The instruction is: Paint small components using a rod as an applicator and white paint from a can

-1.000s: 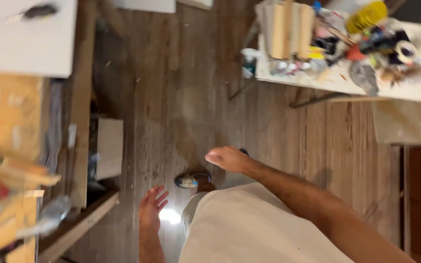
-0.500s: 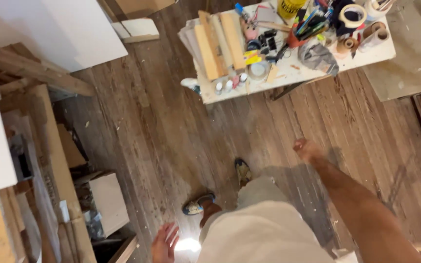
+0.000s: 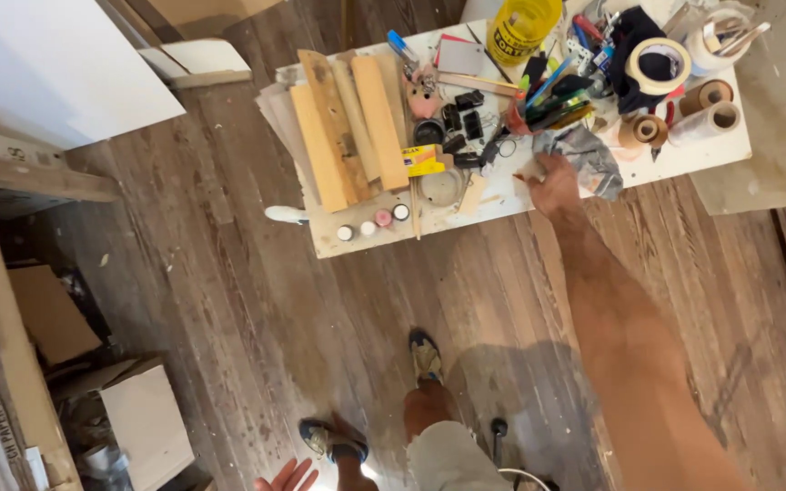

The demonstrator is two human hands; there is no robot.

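The right hand (image 3: pixel 554 185) reaches over the cluttered counter (image 3: pixel 693 162), fingers curled down beside the crumpled grey rag (image 3: pixel 584 155); whether it grips anything I cannot tell. The left hand (image 3: pixel 282 476) hangs open low, near the shoes, seemingly for balance.
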